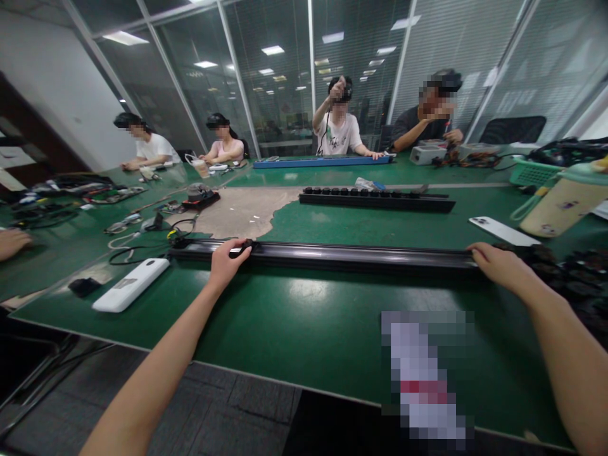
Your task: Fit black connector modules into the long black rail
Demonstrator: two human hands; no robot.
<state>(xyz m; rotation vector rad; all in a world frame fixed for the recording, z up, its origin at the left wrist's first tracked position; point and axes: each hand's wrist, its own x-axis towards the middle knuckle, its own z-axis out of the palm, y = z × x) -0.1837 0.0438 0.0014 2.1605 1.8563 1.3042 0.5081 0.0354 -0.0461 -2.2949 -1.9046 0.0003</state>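
A long black bar (351, 254) lies across the green table in front of me. My left hand (228, 258) is near the bar's left end, its fingers closed on a small black piece (247, 246) at the bar's top. At the right end of the bar, my right hand (494, 263) grips the edge with thumb and fingers. Behind it sits a second black strip (380, 201) with a row of black blocks along its top.
On the green table (304, 329) lie a white power bank (132, 285), a white phone (504, 231), cables and a pixelated item (422, 373). A cream bottle (563, 199) and dark parts (586, 278) are at the right. Several people sit beyond; one touches a blue bar (323, 162).
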